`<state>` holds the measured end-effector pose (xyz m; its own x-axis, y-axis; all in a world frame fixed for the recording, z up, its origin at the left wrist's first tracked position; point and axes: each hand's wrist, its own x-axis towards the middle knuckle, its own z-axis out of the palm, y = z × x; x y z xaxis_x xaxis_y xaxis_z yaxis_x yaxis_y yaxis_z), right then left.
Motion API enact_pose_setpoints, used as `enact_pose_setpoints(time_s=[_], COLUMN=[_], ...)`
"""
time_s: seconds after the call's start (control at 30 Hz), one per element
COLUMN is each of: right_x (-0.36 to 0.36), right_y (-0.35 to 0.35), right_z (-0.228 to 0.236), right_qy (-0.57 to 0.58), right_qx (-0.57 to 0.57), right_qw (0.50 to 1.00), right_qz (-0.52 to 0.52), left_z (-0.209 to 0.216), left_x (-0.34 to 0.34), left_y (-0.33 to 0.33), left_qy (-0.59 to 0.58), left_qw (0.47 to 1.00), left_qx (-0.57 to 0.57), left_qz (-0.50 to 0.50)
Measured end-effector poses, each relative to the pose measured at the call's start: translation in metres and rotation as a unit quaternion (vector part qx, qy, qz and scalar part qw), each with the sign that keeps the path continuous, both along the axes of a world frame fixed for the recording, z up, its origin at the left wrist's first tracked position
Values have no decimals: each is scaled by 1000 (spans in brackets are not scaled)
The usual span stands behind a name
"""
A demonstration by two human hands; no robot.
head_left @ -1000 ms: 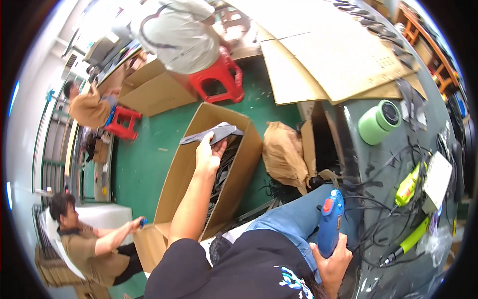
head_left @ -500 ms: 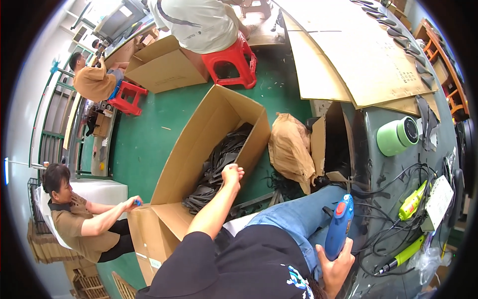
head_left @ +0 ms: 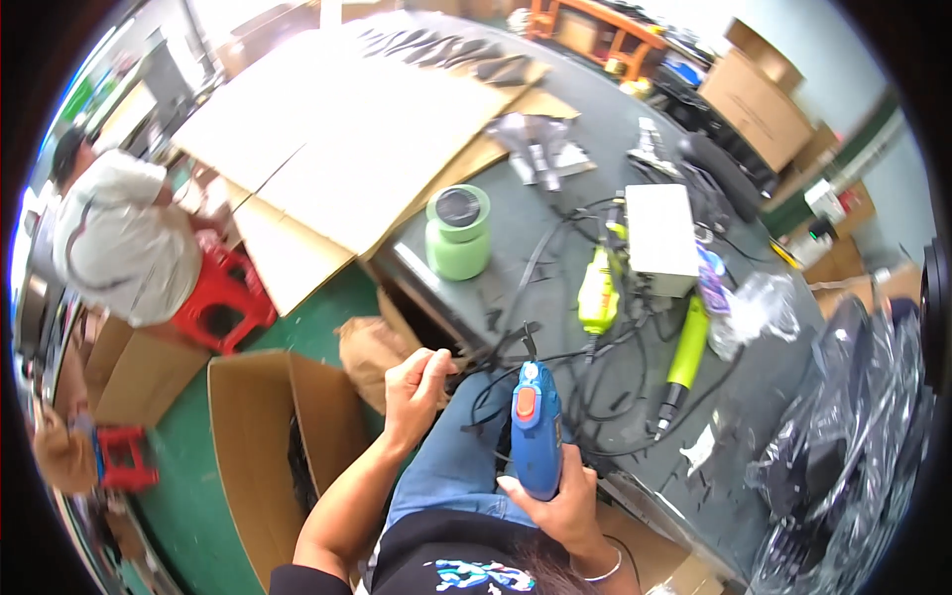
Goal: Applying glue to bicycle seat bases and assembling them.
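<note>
My right hand (head_left: 567, 506) grips a blue handheld power tool (head_left: 536, 451) with an orange button, its narrow tip pointing away from me. A small dark piece (head_left: 530, 340) shows at that tip. To its left, my left hand (head_left: 412, 392) is raised above my knee, fingers curled and thumb on top. Whatever those fingers may hold is hidden. Beyond the left hand lies a crumpled brown paper bag (head_left: 369, 352). A tall open cardboard box (head_left: 243, 436) stands left of my left forearm, with dark pieces (head_left: 300, 461) partly visible inside.
On the grey table (head_left: 516, 233) are a green jar (head_left: 458, 238), two lime-green tools (head_left: 598, 293) among black cables, a white box (head_left: 661, 238) and plastic-wrapped items (head_left: 843, 446). Large cardboard sheets (head_left: 327, 139) cover its far part. A person (head_left: 129, 233) sits on a red stool (head_left: 226, 297).
The view has swung right toward the table. My left hand has left the space above the open box and come near the tool, which stays in my right hand.
</note>
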<state>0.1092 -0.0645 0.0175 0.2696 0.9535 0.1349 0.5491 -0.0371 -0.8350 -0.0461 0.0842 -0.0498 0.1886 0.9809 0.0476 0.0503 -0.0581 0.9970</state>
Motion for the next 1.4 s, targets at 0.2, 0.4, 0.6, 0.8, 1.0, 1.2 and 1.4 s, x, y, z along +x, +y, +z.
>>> enact_pose_setpoints(time_s=[0.2,0.4,0.6,0.8,1.0,1.2,1.4], right_x=[16,25,31,29,38,51,48], right_y=[-13,-22,-27,-25,-23,-10,19], right_z=[7,9,4,17,0,-4,21], right_qy=[77,95,129,134,141,238,213], right_qx=[32,12,-21,7,-18,53,66], right_qw=[994,989,985,981,977,945,947], right_qz=[-75,-110,-113,-141,-159,-218,-231], left_z=[42,47,1,-8,36,49,55], left_x=[129,217,250,228,202,119,84], left_y=[39,120,206,234,130,2,-78], left_qy=[26,105,55,-203,-326,-283,-200], left_qw=[984,975,925,927,911,915,945], left_qx=[120,182,-204,-305,-236,-244,-201], left_qz=[-129,68,315,74,-85,-154,-164])
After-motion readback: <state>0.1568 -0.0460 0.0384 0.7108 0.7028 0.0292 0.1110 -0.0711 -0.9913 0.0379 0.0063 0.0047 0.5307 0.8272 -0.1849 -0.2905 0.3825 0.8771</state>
